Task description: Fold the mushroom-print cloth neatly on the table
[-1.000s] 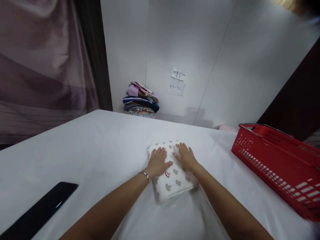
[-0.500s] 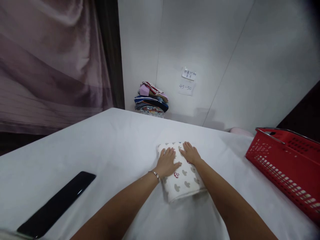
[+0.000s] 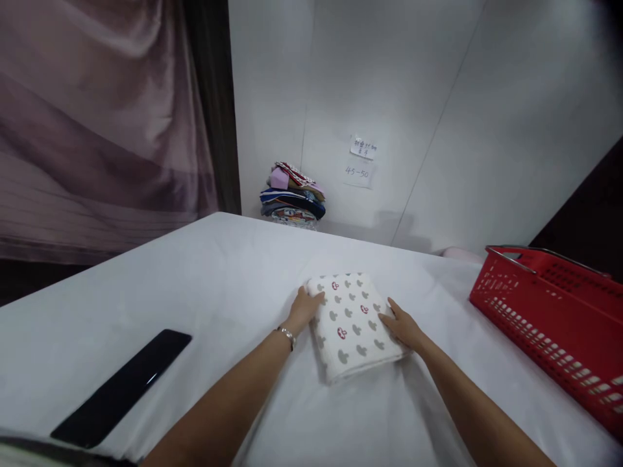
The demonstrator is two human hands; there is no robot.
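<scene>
While touching a folded white cloth with grey-and-red print (image 3: 353, 324), apparently squaring it

With left hand (image 3: 302, 309), resting thumb atop left edge; cannot tell whether pinching. With right hand (image 3: 403, 327), spreading fingers at right edge. Probably calls next for even inward pressure. Lies on white tabletop (image 3: 243, 279), short of far edge, with room toward glossy black slab (image 3: 124, 389) and red plastic basket (image 3: 559, 311).

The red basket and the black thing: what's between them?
The head view shows the folded white cloth between them, with the left hand and right hand at its sides.
</scene>
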